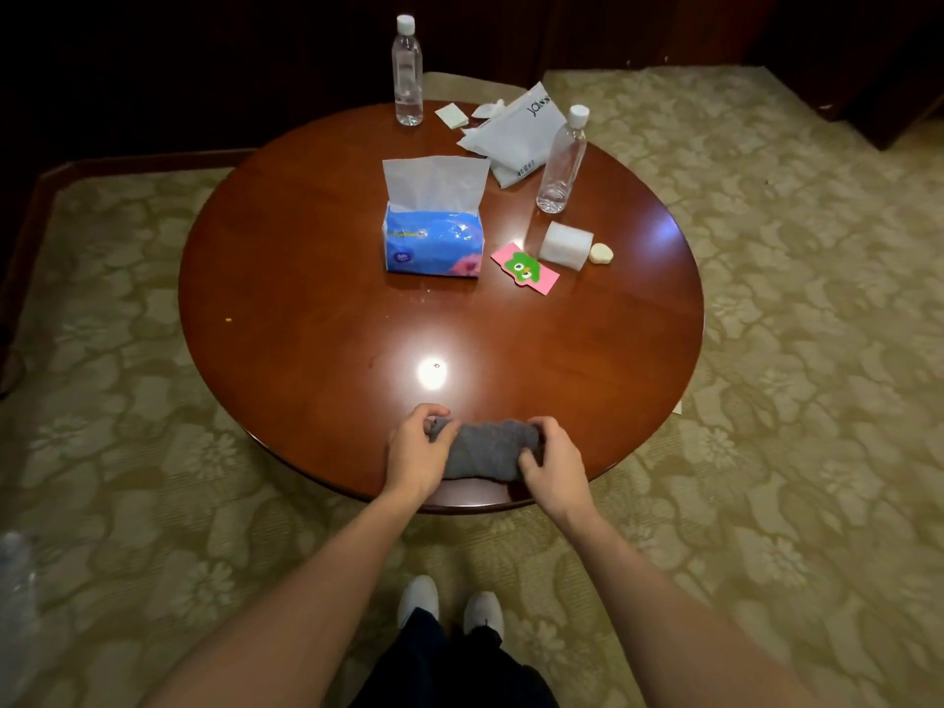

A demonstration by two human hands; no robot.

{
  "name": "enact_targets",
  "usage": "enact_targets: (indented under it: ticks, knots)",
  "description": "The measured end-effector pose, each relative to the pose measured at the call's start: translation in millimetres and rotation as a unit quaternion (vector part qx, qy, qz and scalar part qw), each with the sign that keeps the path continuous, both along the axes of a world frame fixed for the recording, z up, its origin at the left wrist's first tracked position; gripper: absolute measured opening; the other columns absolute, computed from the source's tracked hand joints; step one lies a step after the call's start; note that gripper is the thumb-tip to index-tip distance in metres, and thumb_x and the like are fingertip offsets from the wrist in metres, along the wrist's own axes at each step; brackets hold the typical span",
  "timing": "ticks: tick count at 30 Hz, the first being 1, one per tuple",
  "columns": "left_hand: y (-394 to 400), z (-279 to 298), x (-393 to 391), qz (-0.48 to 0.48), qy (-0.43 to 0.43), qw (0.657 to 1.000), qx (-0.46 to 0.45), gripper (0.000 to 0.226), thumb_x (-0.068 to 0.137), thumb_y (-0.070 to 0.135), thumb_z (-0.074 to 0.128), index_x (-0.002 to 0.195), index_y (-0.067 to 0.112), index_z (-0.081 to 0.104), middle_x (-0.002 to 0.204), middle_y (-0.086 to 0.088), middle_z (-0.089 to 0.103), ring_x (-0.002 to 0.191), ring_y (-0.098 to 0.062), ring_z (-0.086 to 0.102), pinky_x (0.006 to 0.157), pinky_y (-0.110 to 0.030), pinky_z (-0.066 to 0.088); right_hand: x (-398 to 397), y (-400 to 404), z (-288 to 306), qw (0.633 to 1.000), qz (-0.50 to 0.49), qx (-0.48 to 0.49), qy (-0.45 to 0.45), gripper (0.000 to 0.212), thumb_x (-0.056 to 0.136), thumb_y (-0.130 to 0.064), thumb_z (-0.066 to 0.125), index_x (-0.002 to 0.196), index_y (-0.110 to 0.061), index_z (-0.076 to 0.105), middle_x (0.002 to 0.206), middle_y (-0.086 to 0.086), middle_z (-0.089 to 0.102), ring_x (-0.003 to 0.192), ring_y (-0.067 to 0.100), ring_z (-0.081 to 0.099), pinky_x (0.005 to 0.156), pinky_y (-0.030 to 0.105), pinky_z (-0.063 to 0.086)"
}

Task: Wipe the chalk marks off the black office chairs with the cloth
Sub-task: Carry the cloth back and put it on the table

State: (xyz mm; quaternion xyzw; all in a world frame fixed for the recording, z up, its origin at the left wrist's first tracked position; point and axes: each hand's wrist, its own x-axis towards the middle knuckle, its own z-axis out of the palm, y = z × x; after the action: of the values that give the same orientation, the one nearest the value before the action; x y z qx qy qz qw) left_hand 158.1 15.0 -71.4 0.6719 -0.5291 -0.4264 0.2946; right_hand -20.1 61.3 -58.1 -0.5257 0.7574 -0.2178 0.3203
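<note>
Round wooden table [306, 278], no chairs in view: I see left hand [415, 452] and right hand [550, 462] gripping the grey cloth [488, 447] ends; next, I judge, lift it and find the chairs.

A hotel-style room or lounge is suggested: a polished round wooden table [306, 278] is set on patterned beige carpet [797, 309], with dark wood panelling [153, 69] seen beyond the table and water bottles [407, 74] placed on it.

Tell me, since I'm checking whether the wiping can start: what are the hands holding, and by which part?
Both hold the grey cloth at the table's near edge: left hand grips its left end, right hand its right end.
</note>
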Motion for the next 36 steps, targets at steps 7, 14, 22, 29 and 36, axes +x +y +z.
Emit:
enact_targets:
  ticks: [7, 14, 22, 29, 36]
  knots:
    - [16, -8, -11, -0.085, -0.125, 0.987, -0.045, 0.014, 0.096, 0.021, 0.063, 0.106, 0.011, 0.066, 0.104, -0.003, 0.061, 0.100, -0.020, 0.056, 0.082, -0.025, 0.039, -12, 11, 1, 0.991, 0.092, 0.040, 0.093, 0.032, 0.090, -0.021, 0.057, 0.120, -0.014, 0.048, 0.114, 0.009, 0.048, 0.100, 0.036, 0.057, 0.083, 0.045, 0.049]
    - [27, -7, -13, -0.087, -0.286, 0.944, -0.142, 0.021, 0.094, 0.030, 0.063, 0.114, 0.022, 0.065, 0.111, 0.000, 0.056, 0.106, -0.024, 0.050, 0.086, -0.038, 0.042, -13, 16, 1, 0.958, 0.130, -0.047, 0.250, 0.038, 0.088, -0.022, 0.063, 0.123, -0.009, 0.055, 0.116, 0.015, 0.051, 0.100, 0.033, 0.054, 0.081, 0.043, 0.051]
    - [33, -12, -10, -0.185, -0.321, 0.916, -0.155, 0.032, 0.096, 0.041, 0.058, 0.124, 0.028, 0.066, 0.114, 0.005, 0.058, 0.109, -0.020, 0.048, 0.088, -0.036, 0.038, -17, 13, -12, 0.928, 0.234, -0.053, 0.286, 0.044, 0.091, -0.038, 0.062, 0.126, -0.013, 0.058, 0.114, 0.009, 0.057, 0.100, 0.030, 0.053, 0.079, 0.041, 0.049]
    - [40, -9, -22, -0.173, -0.344, 0.912, -0.140, 0.033, 0.094, 0.027, 0.057, 0.126, 0.021, 0.064, 0.120, 0.000, 0.057, 0.116, -0.023, 0.047, 0.096, -0.037, 0.039, -17, 11, -4, 0.915, 0.256, -0.046, 0.308, 0.039, 0.094, -0.039, 0.056, 0.125, -0.016, 0.057, 0.116, 0.009, 0.055, 0.105, 0.029, 0.050, 0.085, 0.039, 0.043]
    - [32, 7, -26, -0.118, -0.232, 0.964, -0.057, 0.028, 0.096, 0.023, 0.056, 0.121, 0.019, 0.067, 0.117, -0.002, 0.064, 0.109, -0.021, 0.059, 0.095, -0.034, 0.048, -26, -5, 17, 0.948, 0.232, 0.061, 0.211, 0.037, 0.099, -0.041, 0.047, 0.129, -0.020, 0.053, 0.128, 0.008, 0.048, 0.120, 0.031, 0.043, 0.098, 0.042, 0.040]
